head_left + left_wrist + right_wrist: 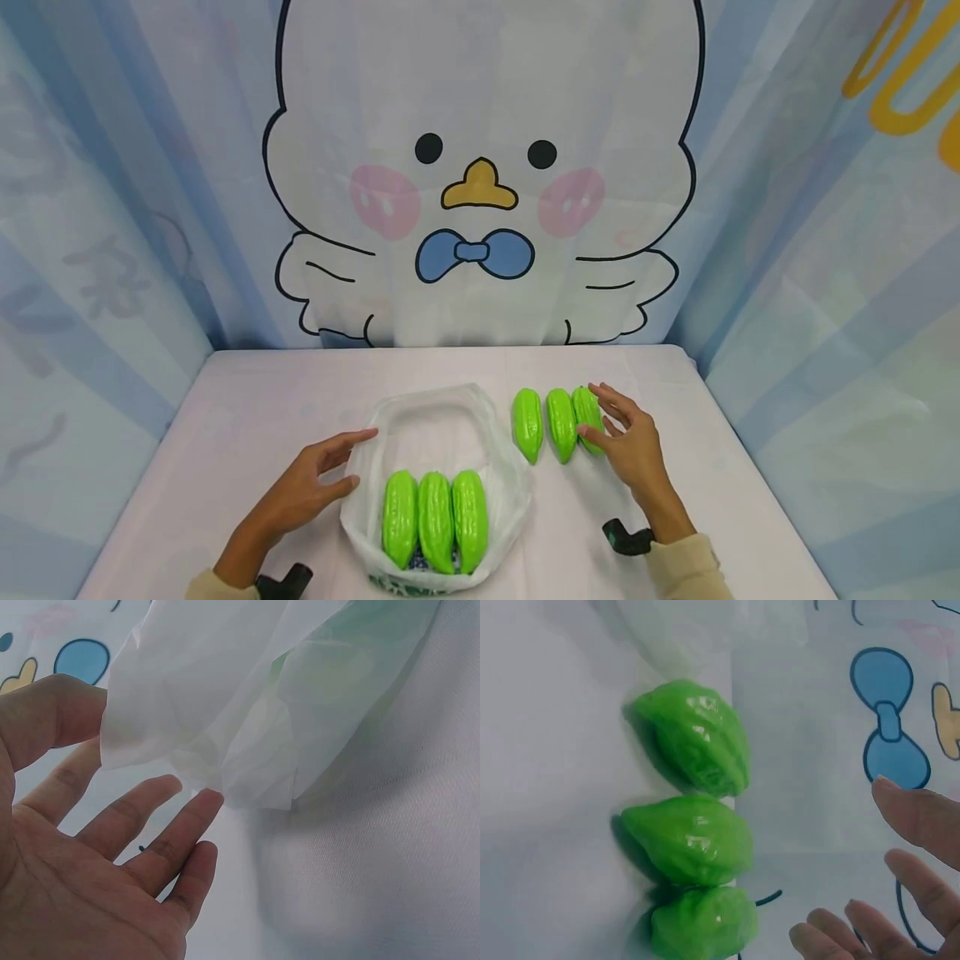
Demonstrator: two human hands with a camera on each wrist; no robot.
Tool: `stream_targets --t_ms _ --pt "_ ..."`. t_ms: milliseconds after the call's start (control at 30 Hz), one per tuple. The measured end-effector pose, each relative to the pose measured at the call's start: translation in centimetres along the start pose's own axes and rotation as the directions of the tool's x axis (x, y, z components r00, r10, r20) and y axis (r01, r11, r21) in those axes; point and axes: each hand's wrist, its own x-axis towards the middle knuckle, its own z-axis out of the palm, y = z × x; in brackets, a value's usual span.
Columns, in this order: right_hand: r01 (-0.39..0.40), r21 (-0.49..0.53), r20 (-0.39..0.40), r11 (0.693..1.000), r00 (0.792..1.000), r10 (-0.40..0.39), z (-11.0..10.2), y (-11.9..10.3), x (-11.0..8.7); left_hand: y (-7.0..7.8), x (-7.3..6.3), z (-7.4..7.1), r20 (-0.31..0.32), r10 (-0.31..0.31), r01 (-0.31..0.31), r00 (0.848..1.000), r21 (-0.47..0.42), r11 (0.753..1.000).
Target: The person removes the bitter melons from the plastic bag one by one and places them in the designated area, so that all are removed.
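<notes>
In the head view, three glossy green bitter melons [436, 521] lie side by side in a white plastic bag [504, 467] with its mouth wide open. My left hand [313, 479] is at the bag's left rim, thumb and fingers spread. In the left wrist view, the thumb tip goes behind the bag's edge [187, 690], and the other fingers [176, 847] stay loosely extended. Three more bitter melons [697, 836] lie in a row right of the bag. Over the rightmost one hovers my right hand [630, 442], fingers parted, holding nothing; the right wrist view shows a gap.
The white table [285, 383] has a far edge against a curtain [480, 100] printed with a cartoon bird. Pale blue printed curtains [67, 275] stand on both sides. Black wrist devices [628, 537] sit on both forearms.
</notes>
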Motion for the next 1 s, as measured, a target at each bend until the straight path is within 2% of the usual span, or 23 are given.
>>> stream_targets --t_ms 300,533,833,1000 --pt "0.088 0.044 0.042 0.995 0.995 -0.09 2.4 -1.8 -2.1 0.3 0.0 0.0 -0.005 -0.019 0.019 1.0 0.011 1.0" --pt "0.137 0.114 0.083 0.984 0.986 -0.147 4.3 -2.7 -3.7 0.2 0.0 0.1 0.004 -0.006 0.006 1.0 0.005 1.0" --pt "0.14 0.175 0.143 0.975 0.976 -0.166 6.5 -3.6 -5.2 0.2 0.0 0.1 0.002 -0.014 0.014 1.0 0.0 1.0" --pt "0.147 0.227 0.189 0.963 0.963 -0.191 7.3 -3.9 -6.0 0.1 0.0 0.1 -0.004 -0.019 0.019 1.0 0.004 1.0"
